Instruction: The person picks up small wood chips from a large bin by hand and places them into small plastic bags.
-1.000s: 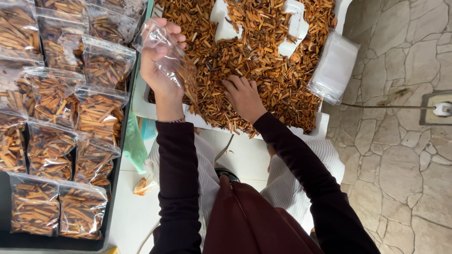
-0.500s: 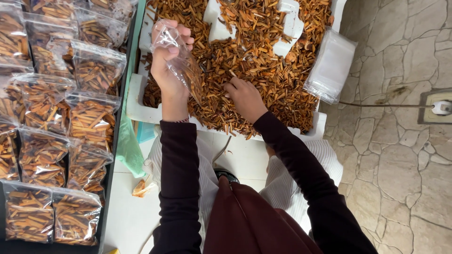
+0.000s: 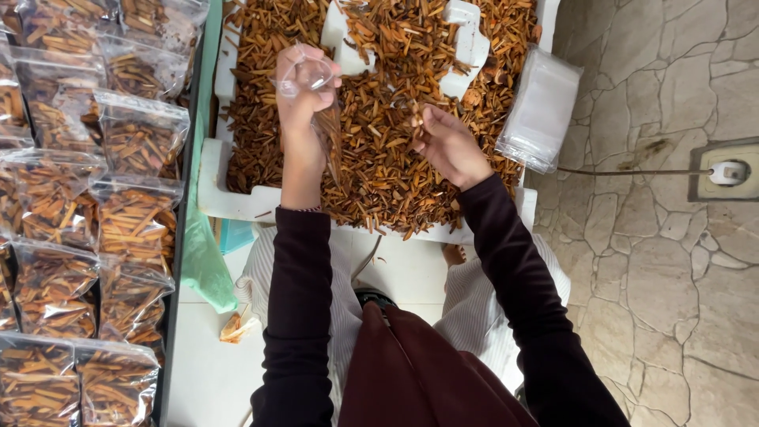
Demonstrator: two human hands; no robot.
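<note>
Pale stone floor lies under the white foam tray (image 3: 237, 202) of brown bark sticks (image 3: 379, 158). My left hand (image 3: 304, 99) grips a small clear plastic bag (image 3: 312, 87), partly filled; my right hand (image 3: 447, 142) pinches some sticks. I judge filling is midway; next I must guide them into the bag's mouth.

Long dark maroon-brown sleeves to wrists, maroon garment at front, pale striped trousers w/ thin lines

Two hands, left hand (image 3: 304, 95) and right hand (image 3: 451, 142), over one white tray (image 3: 237, 202) heaped with uncounted brown sticks (image 3: 387, 170). Left of the tray, about a dozen filled bags (image 3: 134, 217). Right of it, one stack of empty bags (image 3: 541, 111).
</note>
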